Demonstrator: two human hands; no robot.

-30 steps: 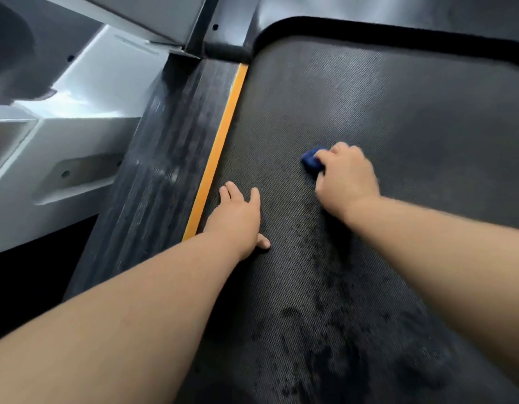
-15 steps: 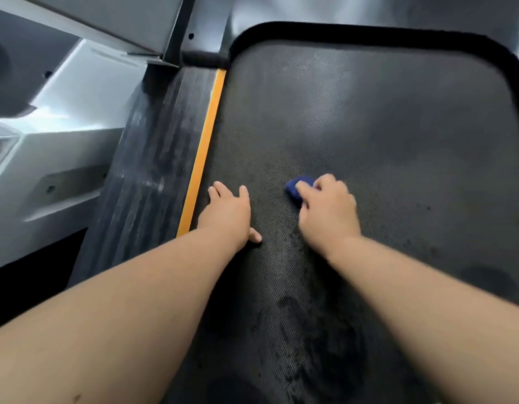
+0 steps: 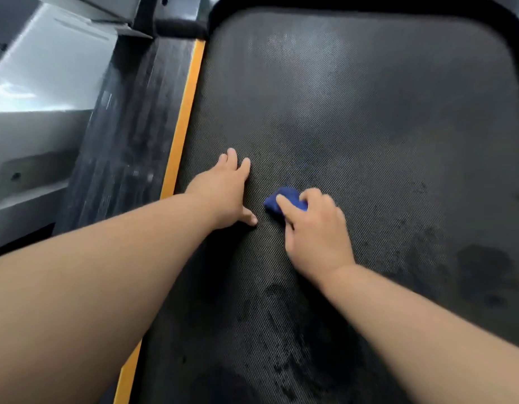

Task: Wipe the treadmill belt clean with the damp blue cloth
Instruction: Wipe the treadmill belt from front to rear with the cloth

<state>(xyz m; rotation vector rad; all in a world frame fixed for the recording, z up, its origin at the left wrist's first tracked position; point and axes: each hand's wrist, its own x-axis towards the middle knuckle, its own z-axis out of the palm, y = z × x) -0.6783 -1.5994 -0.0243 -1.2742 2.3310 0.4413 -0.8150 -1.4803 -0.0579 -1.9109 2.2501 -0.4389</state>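
Orange trim (image 3: pixel 181 123) edges the black treadmill belt (image 3: pixel 369 126). Beside it the left hand (image 3: pixel 223 193) presses flat on the belt, fingers together, thumb out. Just right, the right hand (image 3: pixel 316 234) bunches the blue cloth (image 3: pixel 284 199) against the belt, fingers curled over it.
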